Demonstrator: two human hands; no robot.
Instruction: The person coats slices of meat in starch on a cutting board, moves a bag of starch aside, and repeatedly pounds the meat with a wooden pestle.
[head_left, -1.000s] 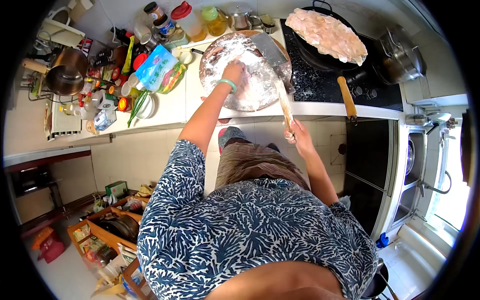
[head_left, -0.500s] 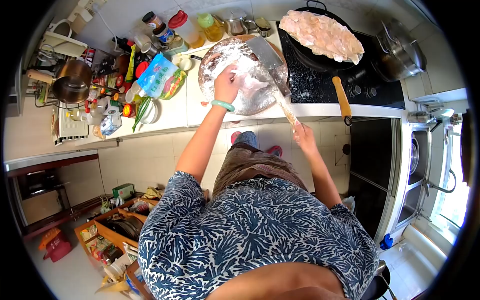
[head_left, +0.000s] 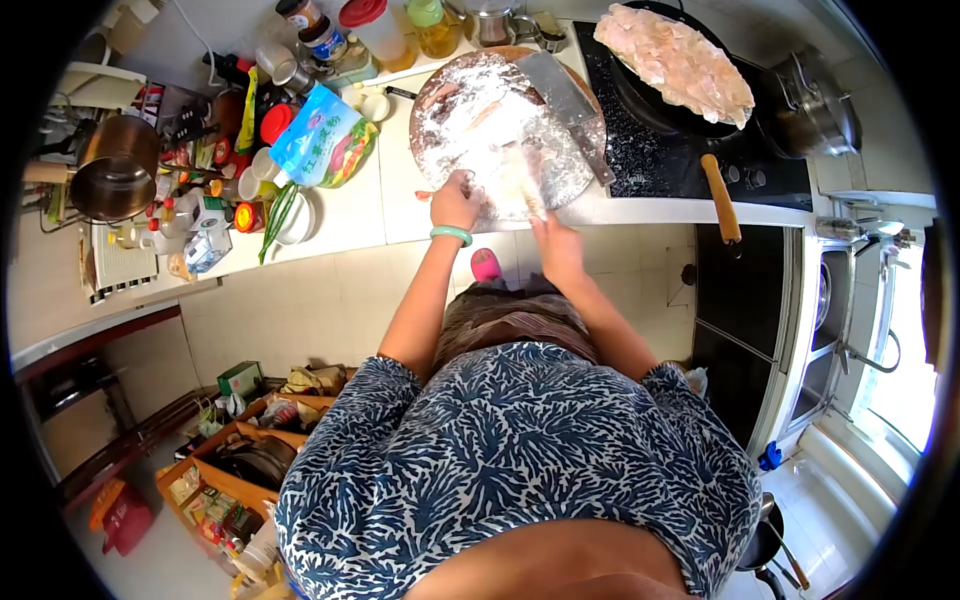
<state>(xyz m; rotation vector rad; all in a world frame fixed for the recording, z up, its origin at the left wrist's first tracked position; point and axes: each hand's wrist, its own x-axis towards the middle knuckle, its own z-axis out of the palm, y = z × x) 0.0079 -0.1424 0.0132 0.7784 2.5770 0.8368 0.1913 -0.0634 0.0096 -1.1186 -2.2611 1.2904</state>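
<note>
A round wooden board (head_left: 430, 120) dusted with white powder lies on the counter. At its near left edge is my left hand (head_left: 456, 201), fingers curled; whatever they hold, if anything, is hidden. My right hand (head_left: 557, 248) is closed on the near end of a powder-coated wooden stick (head_left: 524, 183), whose far end is blurred over the board. A cleaver (head_left: 556, 88) lies on the board's right side, its handle pointing toward the near edge. Pale pieces (head_left: 480, 115) show through the powder, and a small pink piece (head_left: 424, 196) sits by the board's left edge.
A wok (head_left: 640, 98) carries a heap of pale slices (head_left: 680, 65) on the stove, its wooden handle (head_left: 720, 198) pointing toward me. A steel pot (head_left: 812, 105) stands right of it. Left of the board are a blue bag (head_left: 322, 140), a bowl (head_left: 298, 222) and several jars.
My right hand and the stick have moved left, bringing the stick over the board's near middle. My left hand has drawn back from the board's middle to its near left edge.
</note>
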